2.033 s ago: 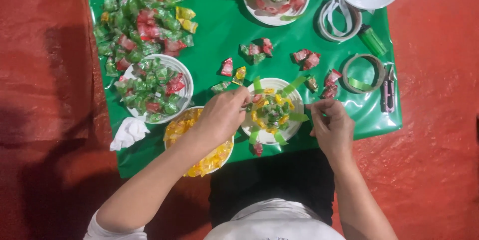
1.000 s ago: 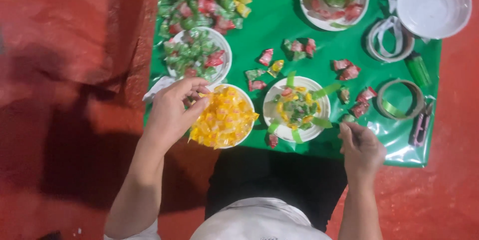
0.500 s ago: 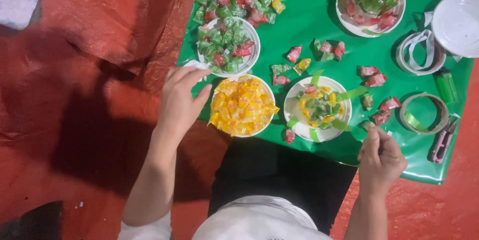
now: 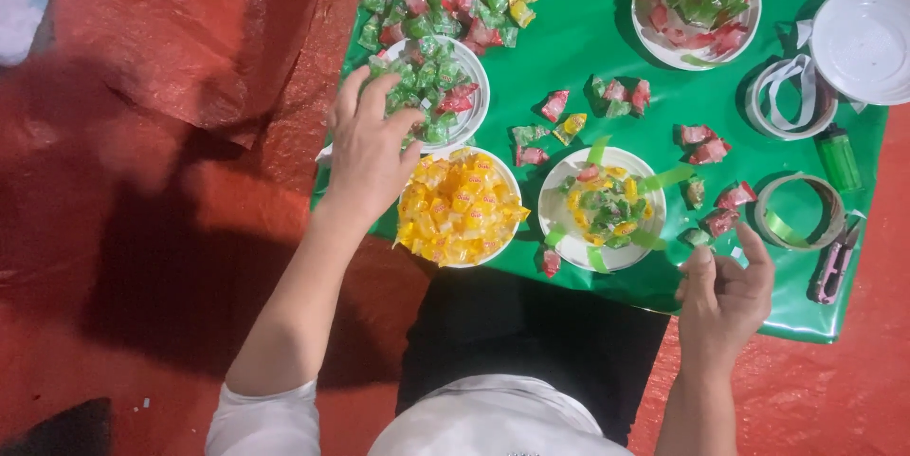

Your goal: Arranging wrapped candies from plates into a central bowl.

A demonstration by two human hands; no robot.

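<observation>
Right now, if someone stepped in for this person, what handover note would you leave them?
Left hand: open, fingers spread over the plate of green and red candies, beside the plate of yellow candies.
Right hand: at the near edge of the green sheet, fingers pinched; anything held is too small to tell.
Done: the middle plate holds mixed candies and green ribbon strips.
Left: loose candies lie on the sheet; one white plate is empty.

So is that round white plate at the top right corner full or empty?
Empty: the round white plate shows only its bare white surface, no sweets.
</observation>
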